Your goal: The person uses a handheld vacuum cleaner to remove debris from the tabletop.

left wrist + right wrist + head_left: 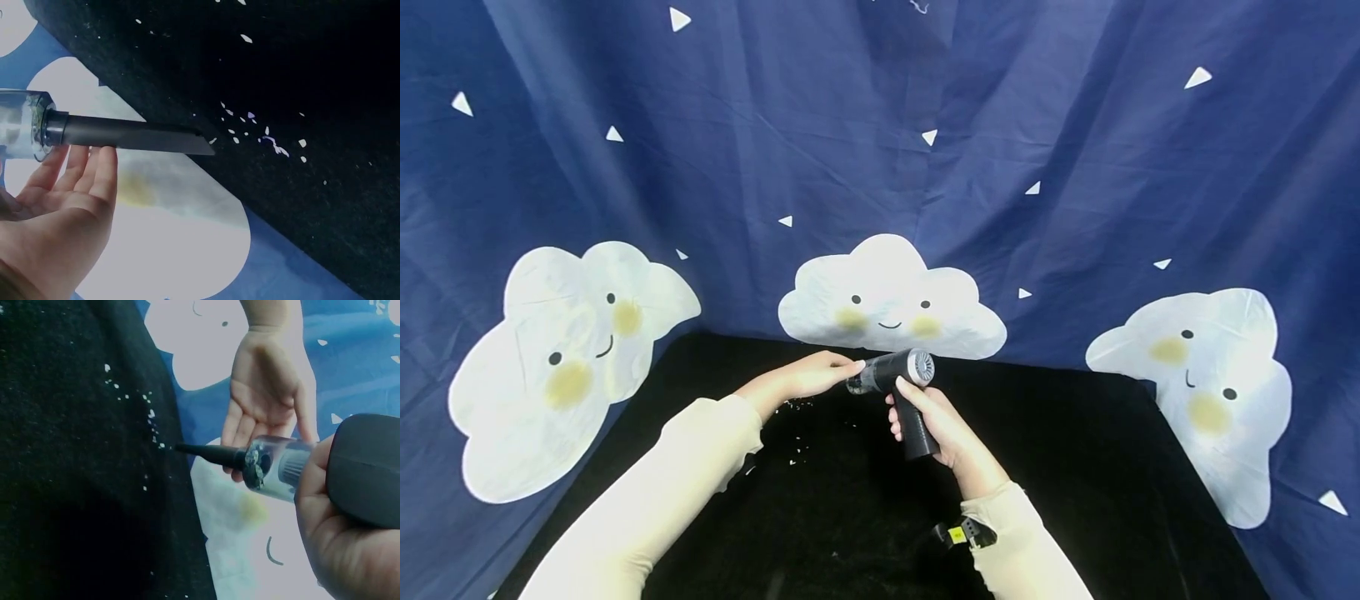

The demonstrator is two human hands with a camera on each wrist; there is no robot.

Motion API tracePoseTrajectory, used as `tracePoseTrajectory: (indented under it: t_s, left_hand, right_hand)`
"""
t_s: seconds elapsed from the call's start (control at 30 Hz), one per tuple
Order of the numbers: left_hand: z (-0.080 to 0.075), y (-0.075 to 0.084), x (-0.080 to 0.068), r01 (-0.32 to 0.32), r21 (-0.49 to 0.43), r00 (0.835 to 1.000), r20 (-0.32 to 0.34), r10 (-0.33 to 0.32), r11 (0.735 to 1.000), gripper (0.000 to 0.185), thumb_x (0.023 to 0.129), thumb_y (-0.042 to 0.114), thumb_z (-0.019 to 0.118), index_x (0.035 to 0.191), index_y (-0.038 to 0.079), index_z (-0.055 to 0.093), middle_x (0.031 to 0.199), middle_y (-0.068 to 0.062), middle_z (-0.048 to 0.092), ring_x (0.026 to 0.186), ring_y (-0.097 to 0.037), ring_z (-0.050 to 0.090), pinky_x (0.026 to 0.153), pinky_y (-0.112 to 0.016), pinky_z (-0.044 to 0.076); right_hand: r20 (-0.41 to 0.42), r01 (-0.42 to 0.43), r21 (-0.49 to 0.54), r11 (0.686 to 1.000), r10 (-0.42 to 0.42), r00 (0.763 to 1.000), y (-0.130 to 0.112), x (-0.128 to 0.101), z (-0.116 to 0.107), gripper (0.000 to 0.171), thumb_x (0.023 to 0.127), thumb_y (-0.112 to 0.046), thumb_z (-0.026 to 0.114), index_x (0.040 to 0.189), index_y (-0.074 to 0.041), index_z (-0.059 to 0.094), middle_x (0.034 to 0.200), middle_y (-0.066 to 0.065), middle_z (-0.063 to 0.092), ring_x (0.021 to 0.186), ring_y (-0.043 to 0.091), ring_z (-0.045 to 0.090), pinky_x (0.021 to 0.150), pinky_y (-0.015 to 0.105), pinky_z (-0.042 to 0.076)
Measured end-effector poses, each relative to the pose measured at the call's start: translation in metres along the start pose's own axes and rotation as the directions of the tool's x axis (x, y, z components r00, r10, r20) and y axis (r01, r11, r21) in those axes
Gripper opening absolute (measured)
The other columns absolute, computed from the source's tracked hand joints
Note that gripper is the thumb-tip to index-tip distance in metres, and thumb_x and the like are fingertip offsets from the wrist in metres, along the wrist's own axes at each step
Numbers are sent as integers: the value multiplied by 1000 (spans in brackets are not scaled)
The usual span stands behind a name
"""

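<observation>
**Handheld vacuum held over the black cloth, nozzle toward the scraps**

Your right hand (943,429) grips the handheld vacuum (901,385) by its black handle, fingers and thumb wrapped fully round it, so the body sits above your fist, lifted off the black table cloth (1075,467). Your left hand (808,377) is flat and relaxed, fingers (94,175) straight, lying alongside the clear dust cup (275,465) where the nozzle joins it; it touches or nearly touches the cup but does not clasp it.

Judging by the look, the tool is rigid plastic and light enough for one hand. The handle is the place to hold it: matte, thick and well suited to a full wrap. The clear cup looks smooth and likely slippery, and probably comes loose with a twist, so steady it rather than lift by it. The slim black crevice nozzle (137,136) is stiff but thin and push-fitted; it could pop off if levered against the table.

The vacuum is pistol-shaped: a dark barrel with a grey vented rear cap (921,367), a transparent cup showing bits of debris inside, then the long nozzle cut at a slant at its tip. That tip points toward small white paper scraps (269,134) scattered on the cloth, close to them but not touching.
</observation>
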State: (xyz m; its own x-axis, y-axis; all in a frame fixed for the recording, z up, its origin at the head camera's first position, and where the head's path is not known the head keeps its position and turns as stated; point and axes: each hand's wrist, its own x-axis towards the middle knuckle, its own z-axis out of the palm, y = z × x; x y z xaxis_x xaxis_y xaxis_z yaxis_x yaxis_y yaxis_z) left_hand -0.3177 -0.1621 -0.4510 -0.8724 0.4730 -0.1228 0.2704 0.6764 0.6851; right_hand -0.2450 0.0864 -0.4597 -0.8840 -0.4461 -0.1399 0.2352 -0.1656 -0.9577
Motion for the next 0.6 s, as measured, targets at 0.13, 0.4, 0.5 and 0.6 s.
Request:
tracePoseTrajectory:
  t_s: [0.13, 0.4, 0.5, 0.6]
  left_hand:
    - [4, -2, 5, 12, -27, 1000, -14, -12, 1000, 58, 103, 55, 43, 130, 9, 67, 130, -5, 65, 125, -24, 55, 108, -46, 40]
    - [5, -11, 2, 37, -35, 999, 5, -37, 999, 56, 103, 54, 44, 128, 10, 68, 128, -5, 66, 123, -23, 56, 108, -45, 40]
    - [0, -10, -3, 39, -14, 999, 29, -39, 999, 56, 103, 53, 44, 125, 10, 70, 125, -5, 67, 119, -22, 58, 105, -45, 42]
    - [-5, -7, -6, 27, 0, 999, 46, -27, 1000, 53, 104, 52, 44, 121, 11, 72, 120, -3, 68, 113, -21, 59, 102, -43, 43]
  right_hand:
    - [-11, -10, -9, 1000, 10, 1000, -1, 4, -1, 42, 103, -38, 53, 106, 5, 55, 74, 5, 59, 61, 12, 58, 57, 24, 53]
    - [-11, -40, 2, 999, 40, 999, 3, 7, 2, 41, 103, -37, 53, 106, 3, 56, 74, 5, 59, 60, 11, 58, 56, 24, 53]
    - [11, -51, 14, 999, 51, 999, 4, 8, 2, 40, 103, -37, 53, 105, 3, 56, 74, 4, 59, 59, 11, 58, 56, 23, 53]
    - [33, -55, 15, 998, 55, 998, 3, 9, 1, 39, 104, -37, 52, 105, 2, 55, 73, 4, 59, 59, 10, 58, 56, 24, 53]
